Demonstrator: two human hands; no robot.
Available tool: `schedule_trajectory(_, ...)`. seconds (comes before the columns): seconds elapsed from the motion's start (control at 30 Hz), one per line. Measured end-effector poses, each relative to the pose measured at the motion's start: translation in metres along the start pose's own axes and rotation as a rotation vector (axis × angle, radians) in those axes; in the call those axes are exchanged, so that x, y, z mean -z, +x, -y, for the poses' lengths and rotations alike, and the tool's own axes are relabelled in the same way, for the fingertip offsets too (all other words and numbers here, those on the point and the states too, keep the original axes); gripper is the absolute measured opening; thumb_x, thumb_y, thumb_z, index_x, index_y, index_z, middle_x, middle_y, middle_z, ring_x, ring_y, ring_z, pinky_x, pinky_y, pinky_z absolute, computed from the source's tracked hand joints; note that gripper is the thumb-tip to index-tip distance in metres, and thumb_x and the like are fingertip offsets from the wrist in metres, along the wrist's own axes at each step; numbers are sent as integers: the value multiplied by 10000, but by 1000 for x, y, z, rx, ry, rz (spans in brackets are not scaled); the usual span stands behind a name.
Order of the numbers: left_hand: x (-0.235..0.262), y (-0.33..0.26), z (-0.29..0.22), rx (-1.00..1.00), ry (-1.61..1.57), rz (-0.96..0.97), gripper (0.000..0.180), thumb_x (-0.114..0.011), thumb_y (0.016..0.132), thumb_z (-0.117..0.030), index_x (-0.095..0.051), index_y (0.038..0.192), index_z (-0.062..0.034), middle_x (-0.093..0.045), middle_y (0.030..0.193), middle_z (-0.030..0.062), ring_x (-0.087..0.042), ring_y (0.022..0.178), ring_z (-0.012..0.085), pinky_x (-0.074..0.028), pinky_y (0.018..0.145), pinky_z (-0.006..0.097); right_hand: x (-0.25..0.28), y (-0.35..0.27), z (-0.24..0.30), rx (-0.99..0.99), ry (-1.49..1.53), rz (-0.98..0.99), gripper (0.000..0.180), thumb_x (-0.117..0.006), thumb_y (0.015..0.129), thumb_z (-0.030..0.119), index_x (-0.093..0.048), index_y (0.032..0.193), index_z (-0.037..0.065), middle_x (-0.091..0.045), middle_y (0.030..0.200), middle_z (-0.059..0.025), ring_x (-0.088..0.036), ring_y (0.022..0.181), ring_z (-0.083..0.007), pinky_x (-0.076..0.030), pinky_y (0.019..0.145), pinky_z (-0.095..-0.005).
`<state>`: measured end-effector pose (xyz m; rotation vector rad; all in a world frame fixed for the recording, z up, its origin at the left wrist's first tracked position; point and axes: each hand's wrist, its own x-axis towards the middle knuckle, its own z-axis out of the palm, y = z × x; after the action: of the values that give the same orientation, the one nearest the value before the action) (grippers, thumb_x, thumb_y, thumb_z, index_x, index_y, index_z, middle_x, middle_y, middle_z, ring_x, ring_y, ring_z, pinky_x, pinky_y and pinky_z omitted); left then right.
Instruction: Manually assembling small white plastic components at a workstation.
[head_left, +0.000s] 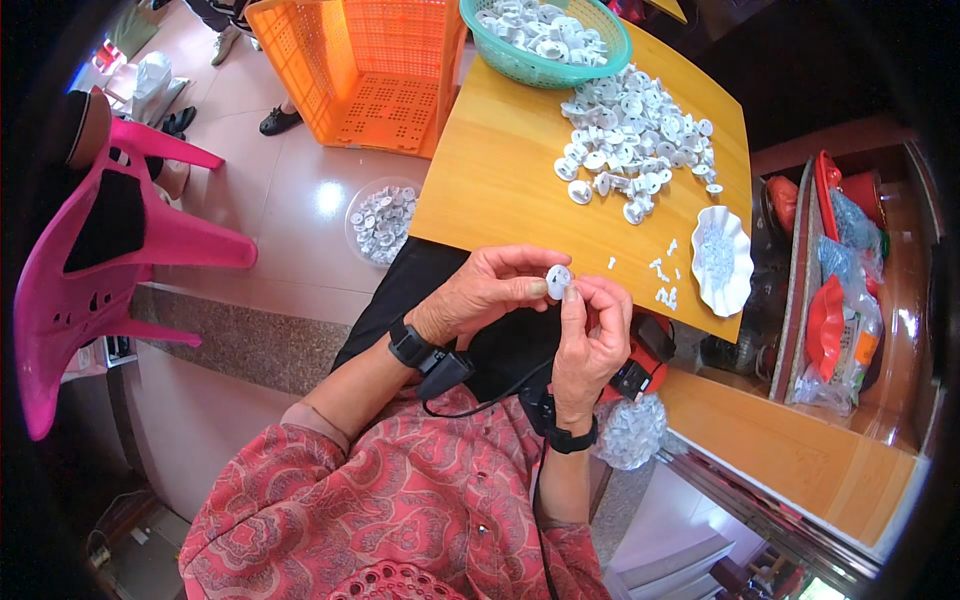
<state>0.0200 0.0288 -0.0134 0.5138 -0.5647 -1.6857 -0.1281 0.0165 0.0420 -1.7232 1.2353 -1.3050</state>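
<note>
Left hand [470, 297] and right hand [588, 350] pinch one round white part [558, 283] by table's [500, 160] near edge; loose pile [640, 130], green basket [540, 65], scalloped white dish [738, 262] on top.

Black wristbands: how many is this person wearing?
2: the left wristband sits behind the left hand, and the right wristband behind the right hand. Both wrists show, though sleeves could hide more.

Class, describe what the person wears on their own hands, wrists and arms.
The left hand and right hand wear no gloves. Each wrist has a black band; a black box sits beside the left one. A thin black cable runs nearby. The sleeves are pinkish red with greyish swirls.
</note>
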Motion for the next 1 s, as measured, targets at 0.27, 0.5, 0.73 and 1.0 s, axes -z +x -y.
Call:
schedule_trajectory(0.27,-5,-1,-4,35,38,-13,376,-675,924,-113,-603,1274,6,-670,1076,63,-624,901,123,-532,807,265,-4,-4,-2,-87,143,-29,83,-670,893,26,-602,864,-11,-605,966,-106,-599,902,-202,-482,841,-327)
schedule_trajectory(0.5,-4,-2,-3,19,24,-6,379,-681,922,-121,-605,1271,4,-671,1073,64,-624,898,119,-531,809,265,-3,-5,-3,-65,77,-4,80,-666,889,19,-598,859,-10,-609,959,-112,-602,892,-211,-485,830,-331)
schedule_trajectory(0.73,-9,-3,-7,17,176,-45,340,-683,919,-103,-631,1238,2,-693,1029,57,-642,863,109,-541,784,248,1,-2,2,-20,-16,49,74,-663,883,17,-600,853,-8,-612,949,-118,-608,875,-229,-489,812,-346)
schedule_trajectory(1.0,-13,-2,-4,-7,177,-71,314,-673,932,-113,-642,1224,-2,-696,1020,61,-642,832,102,-546,763,239,0,-4,3,-61,13,60,58,-646,897,20,-603,874,-13,-612,970,-118,-605,907,-227,-484,830,-343)
